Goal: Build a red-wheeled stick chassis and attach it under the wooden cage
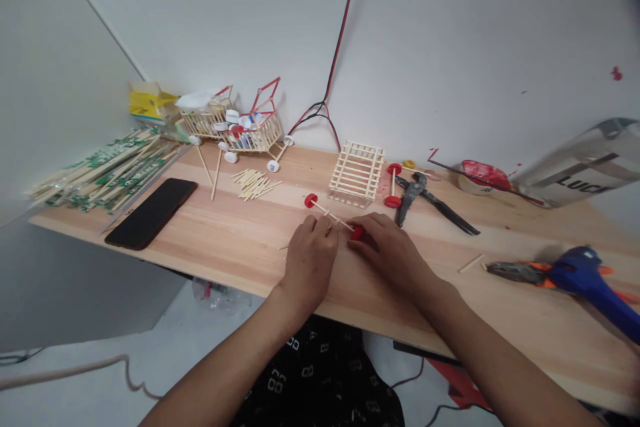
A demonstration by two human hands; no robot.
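Observation:
My left hand (pixel 311 255) pinches a thin wooden stick (pixel 327 213) that carries a red bottle cap (pixel 311 200) at its far end. My right hand (pixel 387 245) is closed on a second red cap (pixel 357 232) at the stick's near end. Both hands rest low over the wooden table (pixel 240 240), just in front of a small open cage of wooden sticks (pixel 356 173). Right of the cage lies another stick axle with two red caps (pixel 393 185).
Pliers (pixel 430 200) lie right of the cage. A blue glue gun (pixel 590 280) lies at the right, a black phone (pixel 153 212) at the left beside packs of chopsticks (pixel 105 170). Stick carts with white cap wheels (pixel 240 130) and loose cut sticks (pixel 254 183) sit behind.

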